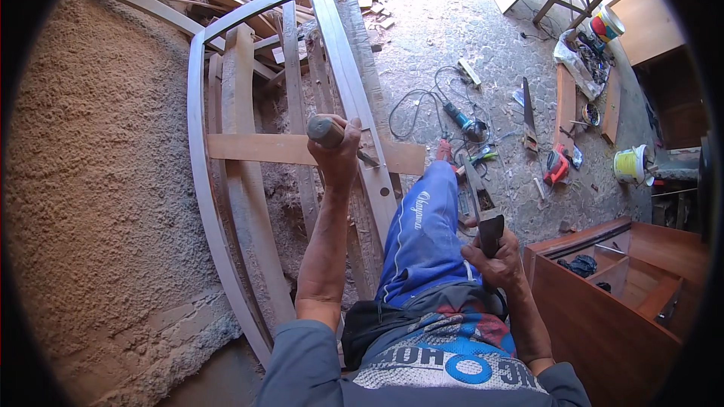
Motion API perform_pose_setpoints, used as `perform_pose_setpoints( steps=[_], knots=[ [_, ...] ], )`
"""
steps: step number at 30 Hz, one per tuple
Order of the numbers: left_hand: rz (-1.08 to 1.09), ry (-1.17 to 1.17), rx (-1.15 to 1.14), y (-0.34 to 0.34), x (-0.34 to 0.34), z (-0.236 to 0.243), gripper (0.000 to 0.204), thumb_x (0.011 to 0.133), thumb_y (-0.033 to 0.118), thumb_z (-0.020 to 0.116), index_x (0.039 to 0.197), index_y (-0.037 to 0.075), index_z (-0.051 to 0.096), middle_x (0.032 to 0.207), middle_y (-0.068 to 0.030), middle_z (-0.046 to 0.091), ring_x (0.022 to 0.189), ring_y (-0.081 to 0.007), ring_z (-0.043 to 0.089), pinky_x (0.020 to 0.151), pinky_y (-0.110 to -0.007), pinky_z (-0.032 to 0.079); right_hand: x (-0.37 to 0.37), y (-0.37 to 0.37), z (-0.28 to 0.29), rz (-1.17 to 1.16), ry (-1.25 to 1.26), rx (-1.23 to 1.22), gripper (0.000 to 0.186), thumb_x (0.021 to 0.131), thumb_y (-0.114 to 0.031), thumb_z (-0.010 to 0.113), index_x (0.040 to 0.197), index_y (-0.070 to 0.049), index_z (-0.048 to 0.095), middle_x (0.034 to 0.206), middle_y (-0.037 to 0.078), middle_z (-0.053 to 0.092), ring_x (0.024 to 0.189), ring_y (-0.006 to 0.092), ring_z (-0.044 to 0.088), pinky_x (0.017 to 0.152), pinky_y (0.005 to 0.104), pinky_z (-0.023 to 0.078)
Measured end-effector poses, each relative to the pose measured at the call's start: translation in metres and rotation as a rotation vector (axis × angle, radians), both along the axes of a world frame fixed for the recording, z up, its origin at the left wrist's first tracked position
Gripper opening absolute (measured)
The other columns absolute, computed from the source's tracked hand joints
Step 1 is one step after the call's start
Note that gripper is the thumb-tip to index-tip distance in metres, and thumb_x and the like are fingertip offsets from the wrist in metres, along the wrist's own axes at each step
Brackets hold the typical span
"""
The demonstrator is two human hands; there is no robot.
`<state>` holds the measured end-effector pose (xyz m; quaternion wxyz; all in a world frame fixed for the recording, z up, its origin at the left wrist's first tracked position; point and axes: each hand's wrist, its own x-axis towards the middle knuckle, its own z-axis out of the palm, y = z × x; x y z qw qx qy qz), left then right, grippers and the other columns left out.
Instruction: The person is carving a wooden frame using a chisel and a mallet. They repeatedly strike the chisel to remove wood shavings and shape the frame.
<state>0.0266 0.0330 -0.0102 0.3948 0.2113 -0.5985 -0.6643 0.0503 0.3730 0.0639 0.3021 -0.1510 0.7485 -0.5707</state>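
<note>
My left hand (pixel 339 152) is closed round the wooden handle of a chisel (pixel 326 132). The chisel's narrow blade slants down to the right, its tip at or just above the right side member of a pale wooden frame (pixel 343 60). That member has a small slot and a round dark hole near the tip. Lower right, beside my thigh, my right hand (pixel 498 260) grips a tool with a dark, blocky end (pixel 491 235); its kind is unclear. A flat board (pixel 260 148) lies crosswise under the frame. The frame's far end is curved, and wooden beams lie beneath it.
A heap of sawdust (pixel 113 166) rises at the left. Across the concrete floor lie an angle grinder (pixel 467 122) with a looping cable, a handsaw (pixel 529 113) and a red power tool (pixel 557 165). Buckets (pixel 632 163) and a wooden cabinet carcass (pixel 603 309) stand at the right.
</note>
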Motion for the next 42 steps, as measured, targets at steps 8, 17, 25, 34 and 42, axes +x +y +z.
perform_pose_setpoints(
  steps=[8, 17, 25, 34, 42],
  knots=[
    [0.036, -0.055, -0.044, -0.005, -0.003, -0.008, 0.016, 0.085, -0.002, 0.073, 0.084, 0.005, 0.059, 0.071, 0.0026, 0.059, 0.059, -0.0067, 0.058, 0.054, -0.023, 0.048, -0.001, -0.005, 0.001, 0.024, 0.002, 0.018, 0.035, 0.086, -0.017, 0.082, 0.113, -0.005, 0.062, 0.075, -0.002, 0.060, 0.068, 0.0061, 0.054, 0.063, 0.0265, 0.047],
    [-0.048, -0.043, -0.004, -0.004, 0.003, -0.001, 0.014, 0.085, -0.001, 0.072, 0.083, 0.005, 0.060, 0.070, -0.0002, 0.062, 0.059, -0.0083, 0.061, 0.054, -0.025, 0.051, -0.008, -0.013, 0.002, 0.059, -0.011, 0.014, 0.038, 0.087, -0.020, 0.081, 0.116, -0.005, 0.061, 0.075, -0.002, 0.058, 0.068, 0.0071, 0.053, 0.061, 0.0284, 0.046],
    [0.006, -0.164, -0.441, 0.038, -0.016, 0.003, 0.018, 0.078, 0.006, 0.075, 0.082, 0.004, 0.058, 0.069, -0.0089, 0.064, 0.065, -0.0156, 0.066, 0.061, -0.034, 0.052, -0.058, -0.085, 0.069, 0.169, 0.645, -0.044, 0.057, 0.087, -0.016, 0.077, 0.134, -0.001, 0.049, 0.081, 0.018, 0.062, 0.068, 0.0323, 0.065, 0.064, 0.0418, 0.052],
    [-0.103, -0.118, -0.807, 0.038, 0.000, -0.055, 0.021, 0.082, 0.017, 0.076, 0.100, 0.006, 0.071, 0.085, -0.0084, 0.072, 0.081, -0.0269, 0.071, 0.077, -0.041, 0.056, -0.079, -0.130, 0.066, 0.534, 0.872, 0.454, 0.038, 0.088, -0.010, 0.066, 0.120, -0.001, 0.048, 0.082, 0.022, 0.064, 0.070, 0.0422, 0.069, 0.059, 0.0509, 0.054],
    [-0.112, -0.143, -0.528, 0.038, -0.001, 0.001, 0.024, 0.078, 0.011, 0.083, 0.080, 0.005, 0.060, 0.077, -0.0106, 0.065, 0.068, -0.0256, 0.068, 0.062, -0.037, 0.053, -0.073, -0.118, 0.161, -0.083, 0.806, -0.150, 0.029, 0.096, -0.008, 0.066, 0.120, -0.003, 0.053, 0.080, 0.010, 0.064, 0.060, 0.0206, 0.064, 0.052, 0.0364, 0.051]
  ],
)
